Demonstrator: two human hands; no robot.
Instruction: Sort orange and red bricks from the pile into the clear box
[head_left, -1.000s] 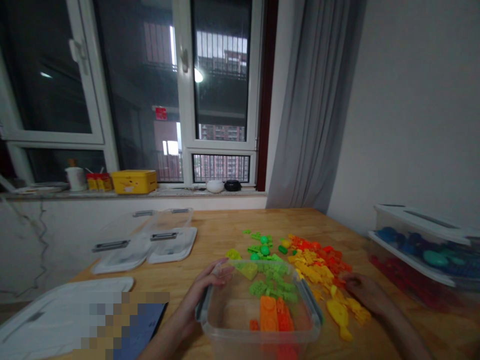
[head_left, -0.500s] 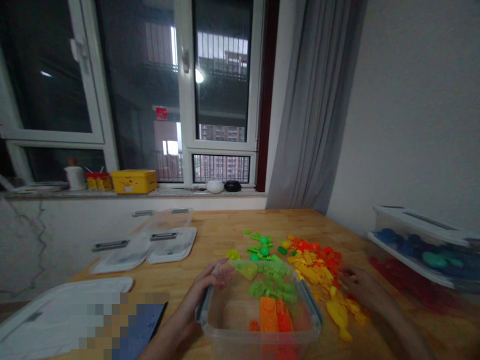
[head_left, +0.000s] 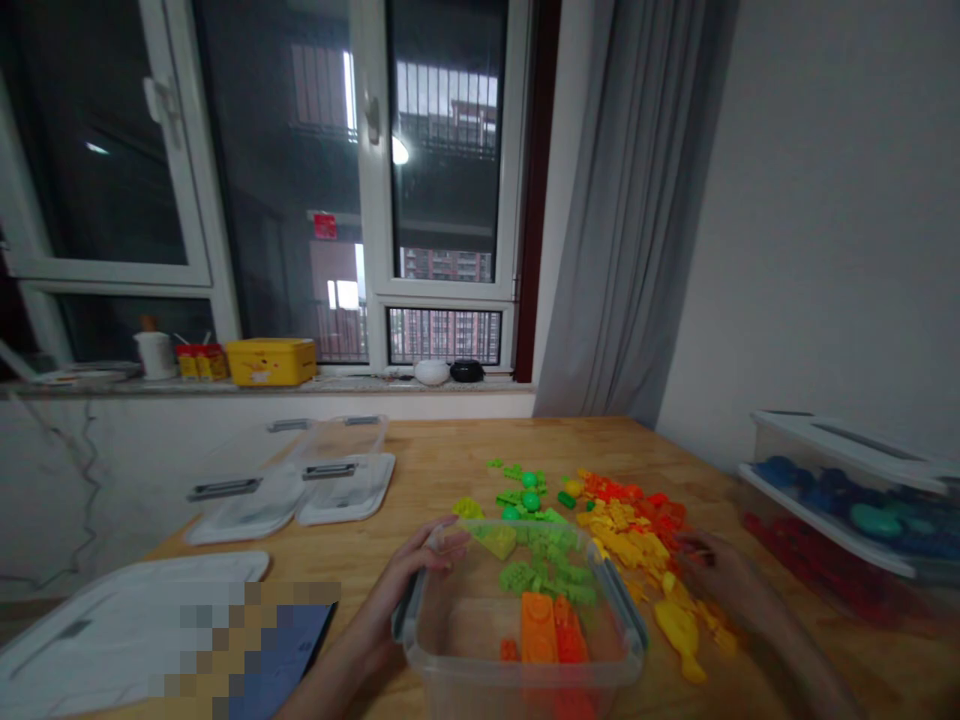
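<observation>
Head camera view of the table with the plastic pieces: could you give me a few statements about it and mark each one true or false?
1. The left hand holds the rim of the clear tub. True.
2. The right hand is inside the tub. False: it is outside the tub, on the table among the red and yellow pieces.
3. Orange pieces lie in the tub. True.
4. The box on the windowsill is blue. False: the box is yellow.
5. Flat lids lie on the table to the left of the tub. True.
</observation>
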